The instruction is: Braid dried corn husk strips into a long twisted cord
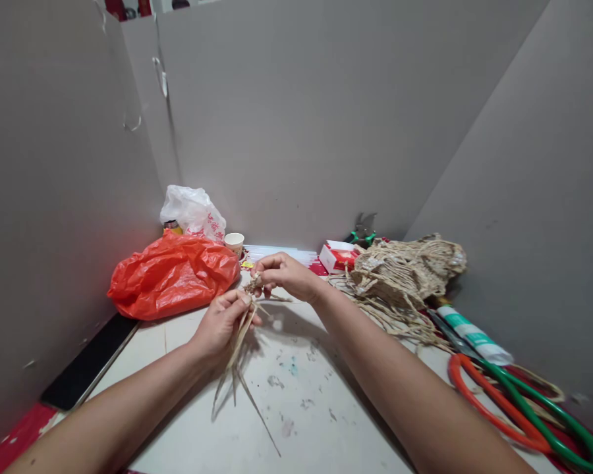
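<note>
Between my hands is a small piece of woven straw (252,284) with long loose strands trailing down toward the table. My left hand (226,322) is closed on its lower part, thumb pressed over the strands (240,339). From above and to the right, my right hand (282,275) pinches the upper end with thumb and fingers. The fingertips partly cover the woven part, so its exact shape is hard to make out. Below my hands, several thin strand ends hang over the white tabletop (296,401).
An orange plastic bag (175,276), a white bag (192,209) and a paper cup (234,243) stand at the back left. A black phone-like slab (91,362) lies left. To the right are a straw cord bundle (410,270), a red-and-white box (338,257) and scissors with orange and green handles (528,405).
</note>
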`<state>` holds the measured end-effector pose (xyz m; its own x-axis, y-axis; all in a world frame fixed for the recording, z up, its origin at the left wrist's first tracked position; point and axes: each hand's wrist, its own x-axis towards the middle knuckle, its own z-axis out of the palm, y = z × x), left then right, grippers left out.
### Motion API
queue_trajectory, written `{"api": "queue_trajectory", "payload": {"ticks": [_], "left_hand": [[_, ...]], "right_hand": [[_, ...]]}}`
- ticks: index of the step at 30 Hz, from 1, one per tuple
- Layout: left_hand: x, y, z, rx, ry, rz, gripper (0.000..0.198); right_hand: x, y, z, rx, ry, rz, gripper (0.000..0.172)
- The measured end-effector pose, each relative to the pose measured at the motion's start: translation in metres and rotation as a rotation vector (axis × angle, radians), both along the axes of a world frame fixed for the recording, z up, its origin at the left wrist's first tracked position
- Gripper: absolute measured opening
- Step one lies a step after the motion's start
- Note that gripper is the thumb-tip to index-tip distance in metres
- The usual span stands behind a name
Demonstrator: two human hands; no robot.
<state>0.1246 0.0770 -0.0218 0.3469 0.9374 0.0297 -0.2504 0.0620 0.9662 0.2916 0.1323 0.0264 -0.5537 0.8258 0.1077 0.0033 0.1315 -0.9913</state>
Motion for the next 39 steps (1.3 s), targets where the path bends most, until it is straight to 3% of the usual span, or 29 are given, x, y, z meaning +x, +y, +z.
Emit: {"api": "queue_trajectory", "payload": {"ticks": [3, 7, 9, 12, 17, 31, 39], "left_hand": [[0.0, -0.002, 0.0, 0.276, 0.176, 0.233, 0.023], [-0.008, 0.005, -0.005, 0.838, 0.433, 0.462, 0.022], [-0.013, 0.011, -0.01, 1.045, 0.523, 0.49, 0.018], [-0.02, 0.019, -0.017, 1.207, 0.654, 0.458, 0.015], [-0.026, 0.026, -0.023, 1.29, 0.862, 0.433, 0.012], [-0.027, 0.027, -0.02, 1.383, 1.021, 0.436, 0.011], [-0.029, 0.035, -0.023, 1.172, 1.062, 0.405, 0.012]], "right_hand": [[-0.001, 0.003, -0.005, -0.109, 0.083, 0.023, 0.009], [-0.01, 0.004, -0.014, -0.312, 0.223, 0.036, 0.011], [-0.016, 0.004, -0.018, -0.455, 0.277, -0.007, 0.007], [-0.025, 0.002, -0.02, -0.648, 0.332, -0.066, 0.007], [-0.036, -0.008, -0.015, -0.798, 0.405, -0.118, 0.012], [-0.043, -0.01, -0.02, -0.845, 0.465, -0.211, 0.011], [-0.041, -0.009, -0.027, -0.704, 0.479, -0.253, 0.011]]}}
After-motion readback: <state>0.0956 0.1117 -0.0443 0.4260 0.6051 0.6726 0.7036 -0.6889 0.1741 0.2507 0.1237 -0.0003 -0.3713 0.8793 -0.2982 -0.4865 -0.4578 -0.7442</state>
